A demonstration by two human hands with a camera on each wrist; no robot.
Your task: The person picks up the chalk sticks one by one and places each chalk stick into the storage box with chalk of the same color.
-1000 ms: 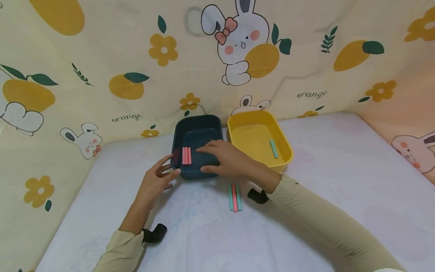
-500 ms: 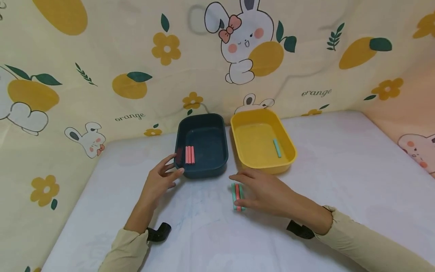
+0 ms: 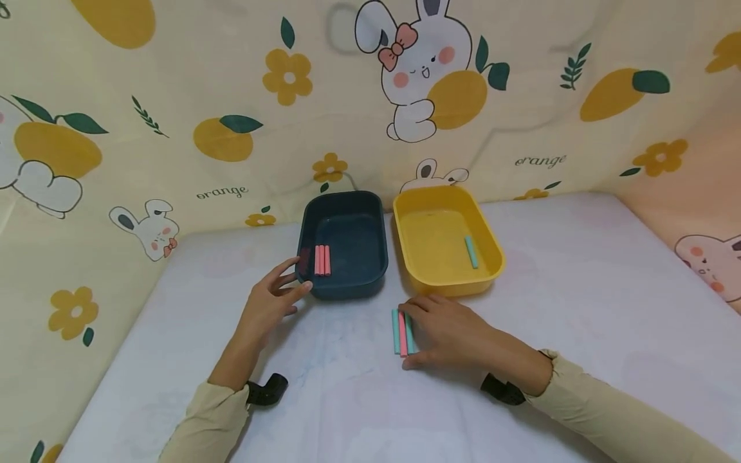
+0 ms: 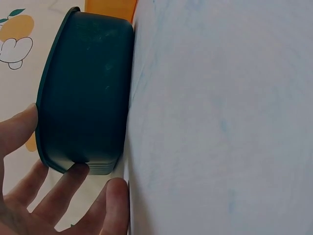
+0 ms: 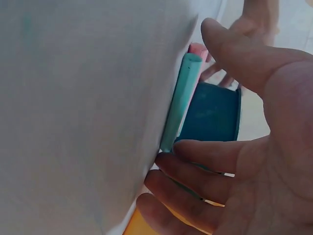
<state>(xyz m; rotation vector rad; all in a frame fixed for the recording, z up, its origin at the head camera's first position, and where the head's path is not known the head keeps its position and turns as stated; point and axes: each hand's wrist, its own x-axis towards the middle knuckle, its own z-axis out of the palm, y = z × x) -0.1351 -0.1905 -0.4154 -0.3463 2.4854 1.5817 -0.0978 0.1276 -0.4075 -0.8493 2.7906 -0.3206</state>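
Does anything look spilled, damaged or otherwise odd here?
Only faint blue smudges on the white cloth near the dark tub: they look like stains on an otherwise pale surface. Nothing else stands out.

Rabbit-print backdrop (image 3: 341,103) behind a pale tabletop (image 3: 347,399)

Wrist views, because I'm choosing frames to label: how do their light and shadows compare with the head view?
Head view: brighter, soft shadows on the white cloth-like tabletop; left wrist view: dimmer, a shadow beside the left fingers, faint pale marks on the dark blue, rounded plastic-looking tub; right wrist view: also dim, mint-green chalk-like stick distinct.
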